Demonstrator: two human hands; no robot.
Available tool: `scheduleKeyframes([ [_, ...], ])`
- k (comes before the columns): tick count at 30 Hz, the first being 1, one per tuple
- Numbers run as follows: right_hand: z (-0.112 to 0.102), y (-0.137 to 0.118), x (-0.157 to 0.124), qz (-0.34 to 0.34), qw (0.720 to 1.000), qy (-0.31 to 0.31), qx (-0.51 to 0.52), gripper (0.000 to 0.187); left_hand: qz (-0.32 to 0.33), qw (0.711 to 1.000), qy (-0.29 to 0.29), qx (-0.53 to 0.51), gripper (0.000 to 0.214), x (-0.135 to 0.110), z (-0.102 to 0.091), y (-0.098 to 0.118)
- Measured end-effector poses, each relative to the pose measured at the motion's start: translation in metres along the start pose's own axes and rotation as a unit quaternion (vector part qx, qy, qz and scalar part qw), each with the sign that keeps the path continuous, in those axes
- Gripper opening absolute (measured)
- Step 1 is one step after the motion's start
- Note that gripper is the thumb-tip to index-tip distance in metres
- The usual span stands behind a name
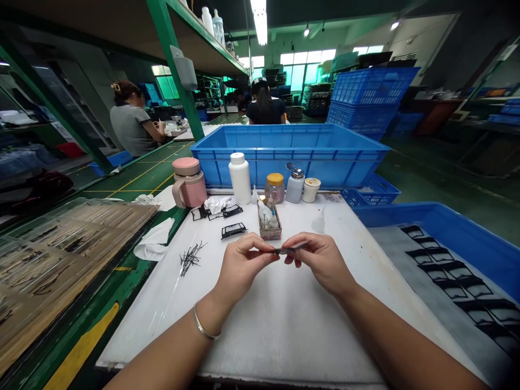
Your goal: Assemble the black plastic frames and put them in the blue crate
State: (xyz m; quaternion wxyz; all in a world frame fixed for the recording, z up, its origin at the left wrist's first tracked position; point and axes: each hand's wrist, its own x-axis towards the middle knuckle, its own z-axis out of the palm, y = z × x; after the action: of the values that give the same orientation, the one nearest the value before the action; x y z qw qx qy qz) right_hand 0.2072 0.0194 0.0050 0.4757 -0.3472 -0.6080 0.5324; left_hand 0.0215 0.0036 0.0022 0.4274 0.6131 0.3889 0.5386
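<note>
Grip (240,264) on partly hidden piece (288,250)

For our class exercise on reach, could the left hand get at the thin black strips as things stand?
Probably yes: nothing appears between the left hand and the black strips on the white tabletop, though it holds a dark part.

A green post (190,108) carries a long overhead shelf (199,43). Beyond the post, to its right, bright windows (312,57) are set in the back wall (273,58), and a lit tube lamp (260,21) glows overhead. Farther right of the post, dark green floor (420,184) stretches beside stacked blue crates (363,105).
</note>
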Motion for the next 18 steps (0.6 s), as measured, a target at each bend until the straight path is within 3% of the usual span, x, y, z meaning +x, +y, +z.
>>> scheduleKeyframes([
  [3, -0.004, -0.003, 0.002, 0.027, 0.999, 0.0, -0.022, 0.018, -0.077, 0.996, -0.022, -0.026, 0.017, 0.004, -0.003, -0.002],
  [7, -0.01, -0.005, 0.004, 0.095, 0.994, -0.019, -0.055, 0.023, -0.108, 0.991, -0.047, -0.06, 0.034, 0.006, -0.006, -0.002],
  [11, -0.012, -0.004, 0.006, 0.146, 0.985, -0.049, -0.071, 0.023, -0.145, 0.984, -0.069, -0.079, 0.031, 0.007, -0.008, -0.003],
  [18, -0.011, -0.002, 0.006, 0.147, 0.985, -0.051, -0.073, 0.023, -0.166, 0.981, -0.075, -0.072, 0.026, 0.008, -0.011, -0.009],
])
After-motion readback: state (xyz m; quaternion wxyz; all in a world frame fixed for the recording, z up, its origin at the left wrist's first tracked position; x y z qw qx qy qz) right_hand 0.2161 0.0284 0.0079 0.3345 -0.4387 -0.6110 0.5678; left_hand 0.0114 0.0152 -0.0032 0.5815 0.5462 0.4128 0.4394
